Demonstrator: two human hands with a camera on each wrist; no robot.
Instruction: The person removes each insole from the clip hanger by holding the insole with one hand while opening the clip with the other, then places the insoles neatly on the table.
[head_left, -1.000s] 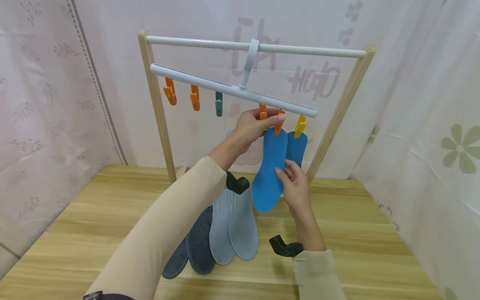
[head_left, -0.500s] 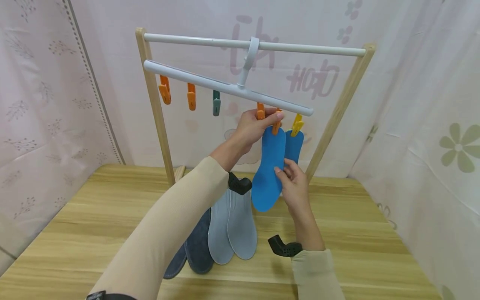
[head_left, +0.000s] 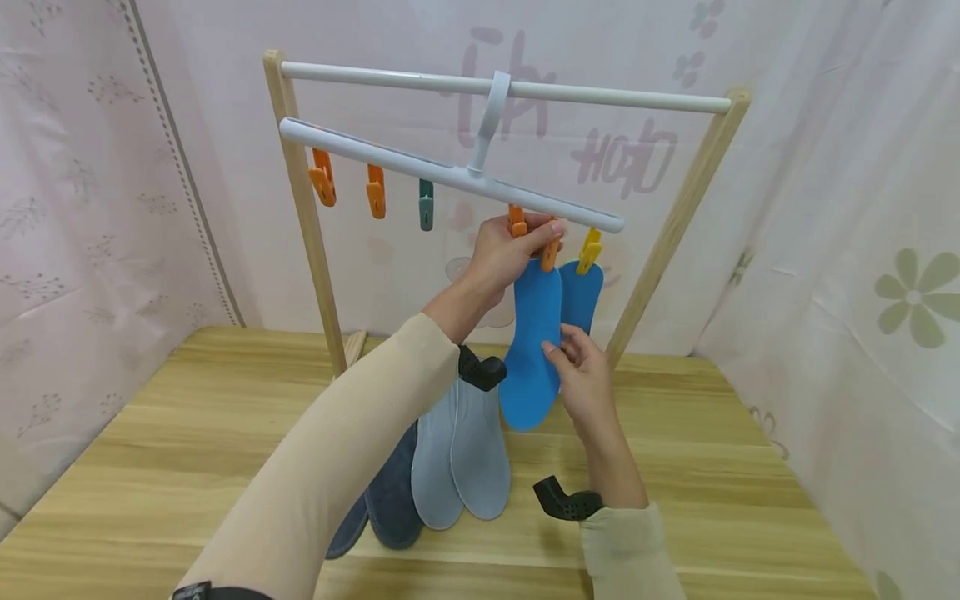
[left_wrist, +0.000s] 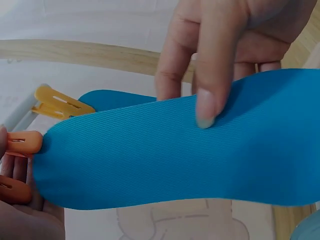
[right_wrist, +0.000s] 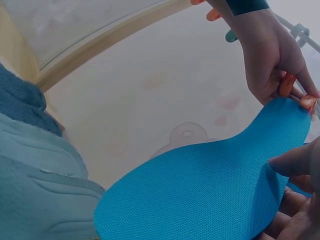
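Observation:
In the head view my left hand (head_left: 501, 257) pinches an orange clip (head_left: 550, 255) on a white hanger (head_left: 375, 153). The clip sits at the narrow heel end of a blue insole (head_left: 531, 358); in the left wrist view the orange clip (left_wrist: 24, 142) meets that end's edge. My right hand (head_left: 590, 379) pinches the insole's right edge near its middle, thumb on the front face. Behind it, a second blue insole (head_left: 581, 297) hangs from a yellow clip (head_left: 590, 251). Another orange clip (head_left: 517, 220) is beside my left fingers.
The hanger hangs tilted, right end lower, from the white rail (head_left: 615, 96) of a wooden stand (head_left: 310, 217). Two orange clips and a green clip (head_left: 426, 205) hang at its left. Grey insoles (head_left: 480, 458) and dark blue insoles (head_left: 395, 500) lie on the wooden table (head_left: 720, 492).
The hanger and its clips have shifted slightly left in view. My right hand and the front insole have moved a little left and down. Both hands keep their holds.

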